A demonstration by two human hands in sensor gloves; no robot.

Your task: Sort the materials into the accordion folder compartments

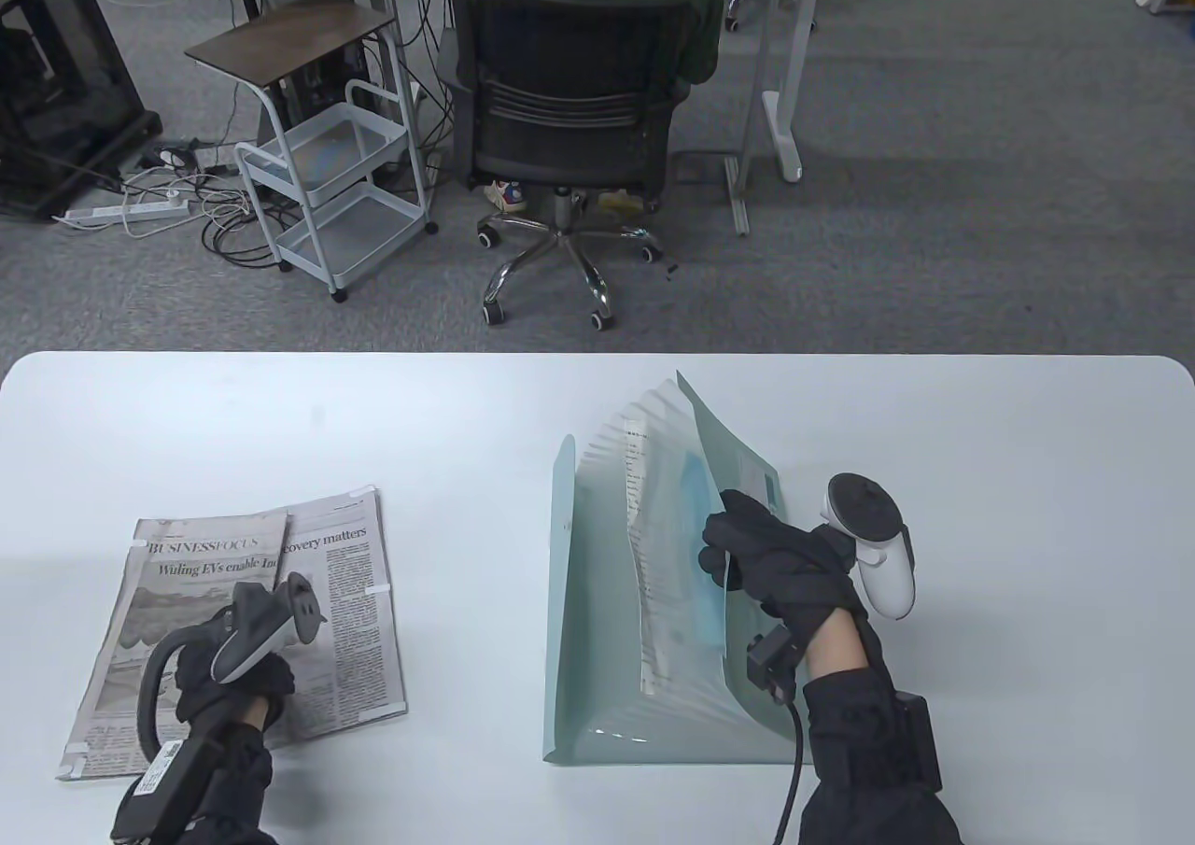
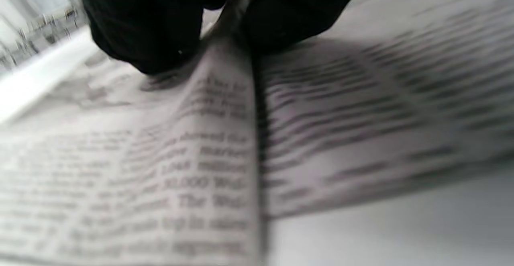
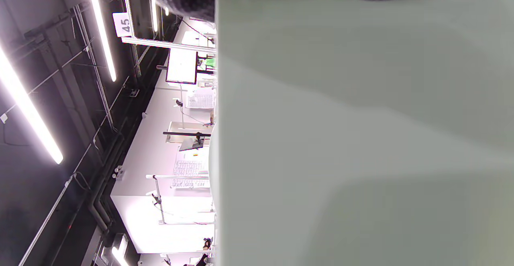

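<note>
A pale green accordion folder [image 1: 597, 696] lies open on the white table [image 1: 467, 434], right of centre. A printed sheet [image 1: 644, 546] and a blue sheet [image 1: 700, 528] stand in its pockets. My right hand [image 1: 775, 570] grips the folder's raised front cover [image 1: 738, 453] and holds it back; that cover fills the right wrist view [image 3: 361, 137]. Two folded newspapers [image 1: 345, 602] lie at the left. My left hand [image 1: 233, 668] rests on them, and in the left wrist view its fingertips [image 2: 160, 37] pinch up a fold of a newspaper page [image 2: 225, 145].
Beyond the table's far edge stand a black office chair [image 1: 569, 135] with a seated person, a white wire trolley [image 1: 327, 182] and desk legs [image 1: 780, 117] on grey carpet. Cables run from my wrists off the near edge.
</note>
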